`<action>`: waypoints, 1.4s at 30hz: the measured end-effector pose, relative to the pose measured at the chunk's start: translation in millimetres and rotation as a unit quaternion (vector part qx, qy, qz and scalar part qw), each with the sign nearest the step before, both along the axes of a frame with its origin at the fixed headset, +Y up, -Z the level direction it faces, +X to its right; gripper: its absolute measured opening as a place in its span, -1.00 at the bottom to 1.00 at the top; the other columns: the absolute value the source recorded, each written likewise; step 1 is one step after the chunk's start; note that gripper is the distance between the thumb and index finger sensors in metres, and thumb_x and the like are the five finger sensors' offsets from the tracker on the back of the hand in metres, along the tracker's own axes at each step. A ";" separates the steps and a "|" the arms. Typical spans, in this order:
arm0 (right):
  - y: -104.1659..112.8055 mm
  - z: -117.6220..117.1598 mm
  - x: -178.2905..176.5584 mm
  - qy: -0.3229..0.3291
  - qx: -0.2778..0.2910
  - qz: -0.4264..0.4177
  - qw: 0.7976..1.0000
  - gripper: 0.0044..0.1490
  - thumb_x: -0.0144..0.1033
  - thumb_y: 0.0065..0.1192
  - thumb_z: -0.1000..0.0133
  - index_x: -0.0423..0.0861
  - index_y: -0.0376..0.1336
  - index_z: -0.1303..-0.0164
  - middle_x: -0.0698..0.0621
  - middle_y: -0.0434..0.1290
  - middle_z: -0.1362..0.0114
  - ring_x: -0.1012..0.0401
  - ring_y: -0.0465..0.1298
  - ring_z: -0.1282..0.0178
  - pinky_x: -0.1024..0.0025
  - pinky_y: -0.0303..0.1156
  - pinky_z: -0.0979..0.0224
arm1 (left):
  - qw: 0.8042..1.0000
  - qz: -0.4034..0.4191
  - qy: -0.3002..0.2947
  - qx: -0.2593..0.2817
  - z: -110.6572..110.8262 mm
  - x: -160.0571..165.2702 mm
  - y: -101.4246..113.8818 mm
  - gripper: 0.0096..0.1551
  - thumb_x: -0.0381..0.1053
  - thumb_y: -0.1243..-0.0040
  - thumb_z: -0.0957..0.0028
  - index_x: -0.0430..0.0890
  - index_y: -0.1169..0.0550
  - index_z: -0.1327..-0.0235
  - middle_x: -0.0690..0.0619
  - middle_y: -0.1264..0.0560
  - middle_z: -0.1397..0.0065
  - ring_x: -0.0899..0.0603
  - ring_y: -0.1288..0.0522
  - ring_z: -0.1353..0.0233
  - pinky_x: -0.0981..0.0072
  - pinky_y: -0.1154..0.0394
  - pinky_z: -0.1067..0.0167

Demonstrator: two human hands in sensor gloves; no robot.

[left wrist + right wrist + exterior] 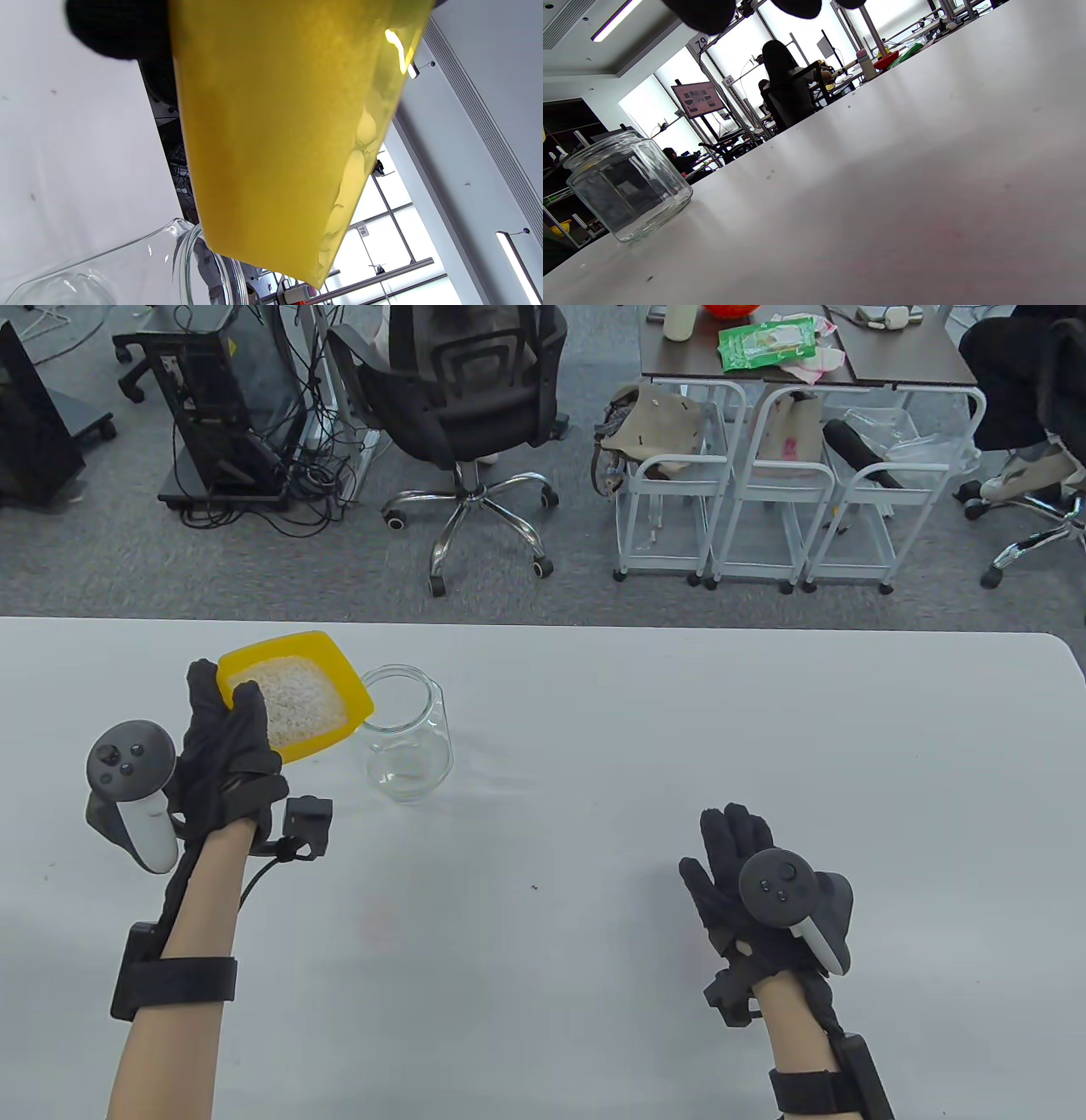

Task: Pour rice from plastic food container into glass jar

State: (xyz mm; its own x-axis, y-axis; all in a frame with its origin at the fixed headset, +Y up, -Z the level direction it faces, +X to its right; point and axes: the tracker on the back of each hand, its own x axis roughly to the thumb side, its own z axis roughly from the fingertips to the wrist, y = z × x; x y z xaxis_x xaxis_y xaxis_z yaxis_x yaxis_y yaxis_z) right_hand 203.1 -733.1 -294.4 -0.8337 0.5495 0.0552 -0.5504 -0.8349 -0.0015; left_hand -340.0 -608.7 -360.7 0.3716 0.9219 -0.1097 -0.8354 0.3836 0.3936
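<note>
Currently left hand (222, 755) grips the yellow plastic food container (295, 697) by its near edge, lifted off the table (645, 780), far corner overhanging the glass jar (405, 734) mouth. Rice (295, 700) is all in the container, w/ nothing visible in the jar, so the pour hasn't started imo. Right hand (736, 865) is well apart, fingers spread flat, holding nothing, apparently resting on the table, though contact is hard to confirm.

Risks:
- Jar is unbraced; a bump from the container corner could slide or tip it.
- Container mouth is wider than the jar opening, so a fast tilt sends rice over the rim onto the table. Needs to pour via the corner, slowly.
- Left wrist view shows the corner just over the rim; not much margin if aim drifts.
</note>
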 end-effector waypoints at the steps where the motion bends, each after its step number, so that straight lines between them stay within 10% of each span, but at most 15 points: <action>1: 0.4 0.2 -0.2 0.000 -0.002 0.000 1.000 -0.10 0.01 0.01 -0.29 -0.19 -0.07 -0.75 -0.31 -0.13 -0.76 -0.32 -0.18 -0.71 -0.29 -0.17 -0.53 | 1.000 -0.008 0.004 0.000 -1.9 0.5 1.8 -0.14 0.31 0.14 -0.24 0.01 0.02 -0.72 -0.44 -0.32 -0.41 -0.31 -0.58 -0.03 0.08 -0.60 0.12; 42: 1.0 -0.6 -1.2 0.007 -0.017 -0.009 1.000 -0.09 0.00 0.01 -0.29 -0.20 -0.07 -0.75 -0.33 -0.12 -0.75 -0.35 -0.16 -0.70 -0.31 -0.15 -0.52 | 0.967 -0.247 0.065 -0.010 -53.7 38.0 20.7 -0.15 0.32 0.13 -0.23 0.04 0.00 -0.71 -0.41 -0.33 -0.42 -0.31 -0.59 -0.04 0.08 -0.60 0.12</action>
